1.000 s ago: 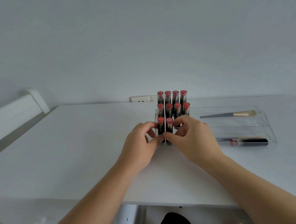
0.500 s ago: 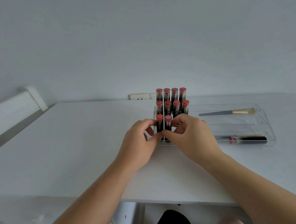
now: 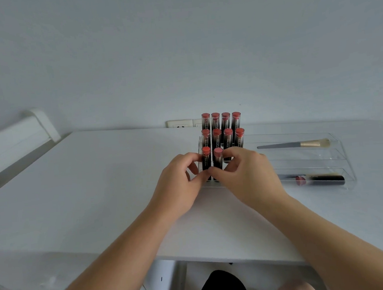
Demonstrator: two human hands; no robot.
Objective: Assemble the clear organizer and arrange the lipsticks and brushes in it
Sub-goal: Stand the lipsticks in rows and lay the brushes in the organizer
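Ten upright lipsticks (image 3: 222,136) with red tops stand in the stepped left section of the clear organizer (image 3: 336,155), four in the back row, four in the middle row and two at the left of the front row. Your left hand (image 3: 179,184) and right hand (image 3: 249,174) meet at that front row: the left curls its fingers round the outer front lipstick (image 3: 206,157), thumb and forefinger pinching its dark barrel, while the right curls round the lipstick beside it (image 3: 218,157), and your two thumbs touch at the bottom of the tubes. The right part of the organizer is a set of long shallow trays running sideways. In the far tray lies a brush (image 3: 294,145) with a grey handle, gold ferrule and pale bristles pointing right. In the near tray lies one more lipstick on its side (image 3: 320,179), red end toward you on the left; a second slim handle seems to lie behind it, but it is too blurred to be sure. The organizer sits toward the back of the white worktop (image 3: 98,185), close to the wall, where a white socket plate (image 3: 180,123) shows just behind the lipstick rows. Under the worktop's near edge a dark rounded object (image 3: 220,285) is visible.
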